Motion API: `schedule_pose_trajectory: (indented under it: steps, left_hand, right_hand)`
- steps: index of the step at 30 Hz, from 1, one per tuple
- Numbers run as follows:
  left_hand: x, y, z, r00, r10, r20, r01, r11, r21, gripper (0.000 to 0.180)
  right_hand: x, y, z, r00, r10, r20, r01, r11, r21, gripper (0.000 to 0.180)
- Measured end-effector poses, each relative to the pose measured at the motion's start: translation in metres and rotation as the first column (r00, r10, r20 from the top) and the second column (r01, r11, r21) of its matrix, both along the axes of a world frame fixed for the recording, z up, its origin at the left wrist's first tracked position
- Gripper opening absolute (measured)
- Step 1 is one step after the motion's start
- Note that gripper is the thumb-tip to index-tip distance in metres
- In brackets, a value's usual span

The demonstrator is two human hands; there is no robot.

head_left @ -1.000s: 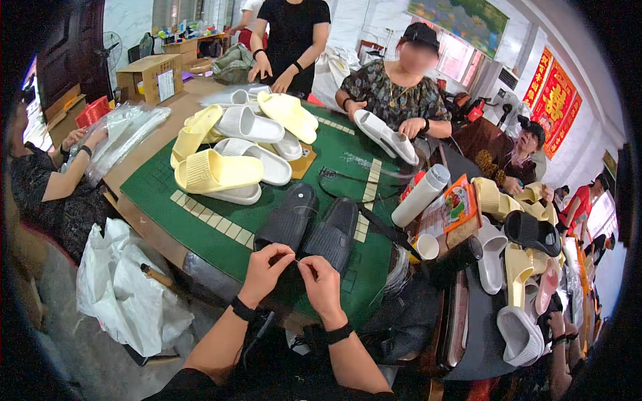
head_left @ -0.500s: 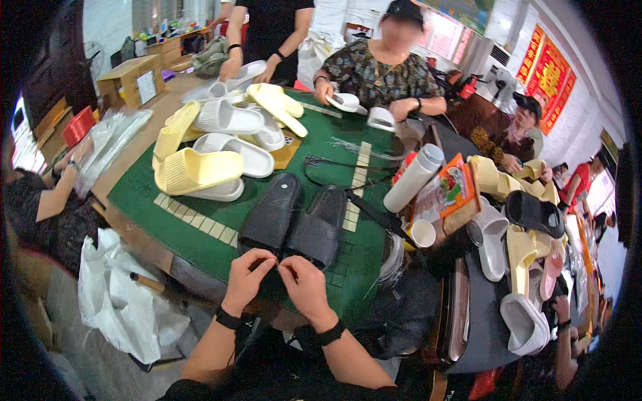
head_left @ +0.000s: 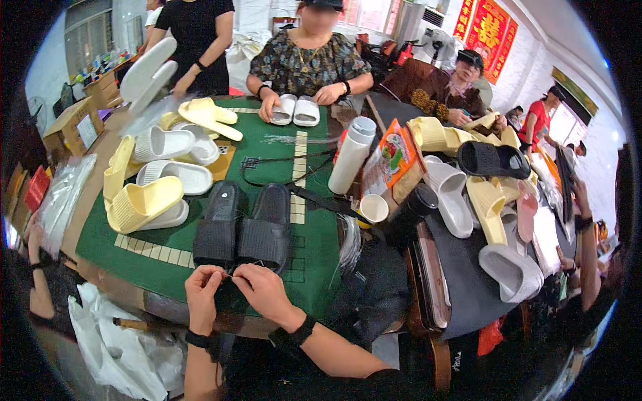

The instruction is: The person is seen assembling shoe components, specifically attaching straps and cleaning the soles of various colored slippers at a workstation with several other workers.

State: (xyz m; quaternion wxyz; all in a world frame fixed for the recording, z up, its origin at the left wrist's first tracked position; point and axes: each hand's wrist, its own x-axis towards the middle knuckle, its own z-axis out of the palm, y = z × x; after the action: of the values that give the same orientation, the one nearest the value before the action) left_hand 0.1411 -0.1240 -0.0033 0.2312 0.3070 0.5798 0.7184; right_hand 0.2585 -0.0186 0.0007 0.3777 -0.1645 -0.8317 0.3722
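Note:
A pair of black slide slippers, the left one (head_left: 214,237) and the right one (head_left: 265,234), lies side by side on a green mat (head_left: 167,257) in front of me. Their ribbed straps face me. Just at their near ends, my left hand (head_left: 201,297) and my right hand (head_left: 264,294) are closed in fingertip pinches, almost meeting. Something thin seems to run between the fingertips, too small to name. Wristbands circle both my wrists.
Yellow and white slides (head_left: 175,175) are heaped at the mat's left. A white bottle (head_left: 352,157), a paper cup (head_left: 372,209) and a black flask (head_left: 409,215) stand at right, before more slides (head_left: 495,220). Across the table, a person (head_left: 309,63) handles white slides (head_left: 295,111).
The view has swung right, so things sit farther left. My hands stay pinched by the black slippers. Opposite, the white slides are now down side by side; another person has lifted a white pair.

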Motion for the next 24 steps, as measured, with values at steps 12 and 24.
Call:
schedule_pose_trajectory:
  steps: [12, 24]
  left_hand:
    - [0.001, -0.008, 0.013, 0.973, 0.044, -0.228, -0.082, 0.984, -0.158, 0.005]
    - [-0.002, -0.003, -0.006, 0.983, 0.027, -0.181, -0.045, 0.994, -0.095, 0.007]
  right_hand:
    - [-0.007, -0.003, -0.004, 0.999, 0.025, 0.024, -0.025, 0.999, -0.023, 0.015]
    - [0.002, -0.001, -0.001, 0.999, 0.037, 0.009, -0.037, 0.997, -0.065, 0.013]
